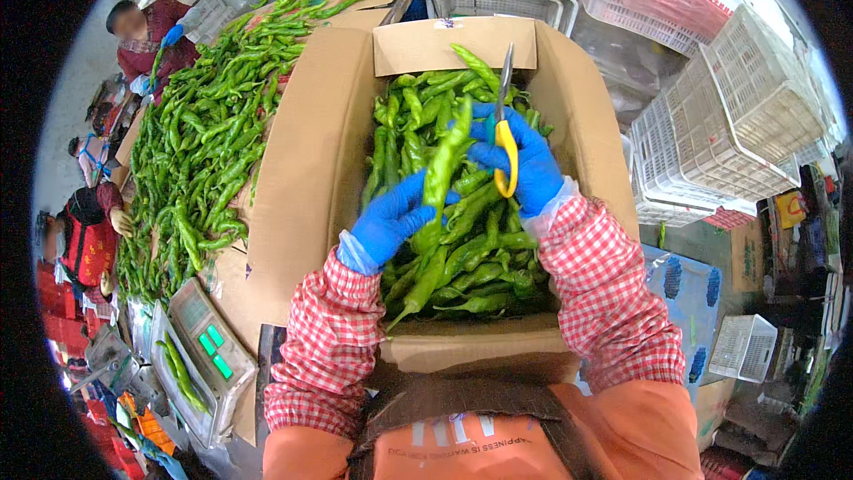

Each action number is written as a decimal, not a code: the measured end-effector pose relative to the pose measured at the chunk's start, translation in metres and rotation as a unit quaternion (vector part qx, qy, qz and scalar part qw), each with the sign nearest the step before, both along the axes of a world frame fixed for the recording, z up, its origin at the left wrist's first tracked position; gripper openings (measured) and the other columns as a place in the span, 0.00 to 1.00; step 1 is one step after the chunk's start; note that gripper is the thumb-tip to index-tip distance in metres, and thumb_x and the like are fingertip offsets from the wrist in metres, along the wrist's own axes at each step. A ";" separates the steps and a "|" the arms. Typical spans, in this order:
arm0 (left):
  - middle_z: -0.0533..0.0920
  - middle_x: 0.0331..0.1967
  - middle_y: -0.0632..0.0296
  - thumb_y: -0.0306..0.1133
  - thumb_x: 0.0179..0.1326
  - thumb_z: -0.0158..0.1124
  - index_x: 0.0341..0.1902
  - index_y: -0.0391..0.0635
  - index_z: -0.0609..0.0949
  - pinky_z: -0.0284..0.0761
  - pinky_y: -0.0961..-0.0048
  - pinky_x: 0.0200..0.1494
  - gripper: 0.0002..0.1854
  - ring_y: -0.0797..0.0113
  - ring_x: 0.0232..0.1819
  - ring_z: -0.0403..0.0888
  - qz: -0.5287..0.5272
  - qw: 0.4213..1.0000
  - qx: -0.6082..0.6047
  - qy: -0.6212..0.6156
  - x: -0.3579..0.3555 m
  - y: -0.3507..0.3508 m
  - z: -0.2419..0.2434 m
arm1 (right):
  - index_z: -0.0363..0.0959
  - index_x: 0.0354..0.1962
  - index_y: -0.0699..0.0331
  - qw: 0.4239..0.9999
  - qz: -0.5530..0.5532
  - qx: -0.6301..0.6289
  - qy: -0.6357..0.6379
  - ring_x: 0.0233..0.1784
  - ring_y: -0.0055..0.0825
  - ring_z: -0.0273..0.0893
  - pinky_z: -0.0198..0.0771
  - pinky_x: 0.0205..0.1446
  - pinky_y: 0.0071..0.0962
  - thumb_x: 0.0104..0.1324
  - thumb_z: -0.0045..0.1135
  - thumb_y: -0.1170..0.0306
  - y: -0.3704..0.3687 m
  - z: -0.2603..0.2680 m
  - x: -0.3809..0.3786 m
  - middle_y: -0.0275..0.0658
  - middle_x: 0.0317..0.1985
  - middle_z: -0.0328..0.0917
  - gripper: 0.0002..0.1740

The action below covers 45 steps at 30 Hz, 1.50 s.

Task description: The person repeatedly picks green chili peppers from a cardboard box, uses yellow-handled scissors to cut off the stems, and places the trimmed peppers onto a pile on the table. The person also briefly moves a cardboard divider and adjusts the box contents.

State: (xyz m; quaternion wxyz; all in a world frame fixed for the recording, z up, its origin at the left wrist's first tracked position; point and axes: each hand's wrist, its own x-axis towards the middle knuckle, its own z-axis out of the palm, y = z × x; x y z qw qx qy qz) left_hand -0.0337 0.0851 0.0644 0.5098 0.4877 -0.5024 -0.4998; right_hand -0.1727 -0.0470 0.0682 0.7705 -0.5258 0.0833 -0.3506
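Observation:
Over an open cardboard box (322, 127) full of long green peppers (466, 267), my left hand (393, 217) in a blue glove grips one long green pepper (441, 173) by its lower part. The pepper stands nearly upright in the picture and looks slightly blurred. Scissors with yellow handles (507, 153) are in my blue-gloved right hand (530, 163), blades pointing away from me. The fingertips of that hand are close to the held pepper; whether they touch it I cannot tell. Another pepper (481, 67) leans beyond the scissors near the box's far flap.
Left of the box, a large heap of green peppers (200, 127) covers a table. A digital scale (206, 340) with peppers on its tray stands near me. Two people (156, 37) (90, 233) are across the heap. Stacked white plastic crates (713, 120) stand right, above a blue pallet (686, 307).

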 end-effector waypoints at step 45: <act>0.65 0.48 0.52 0.28 0.54 0.46 0.53 0.40 0.57 0.61 0.66 0.51 0.22 0.60 0.49 0.63 0.300 0.901 -0.235 0.207 0.034 -0.006 -0.004 | 0.67 0.34 0.63 0.943 0.000 -0.163 0.290 0.17 0.18 0.63 0.60 0.20 0.16 0.52 0.50 0.66 0.029 -0.005 0.003 0.32 0.19 0.67 0.13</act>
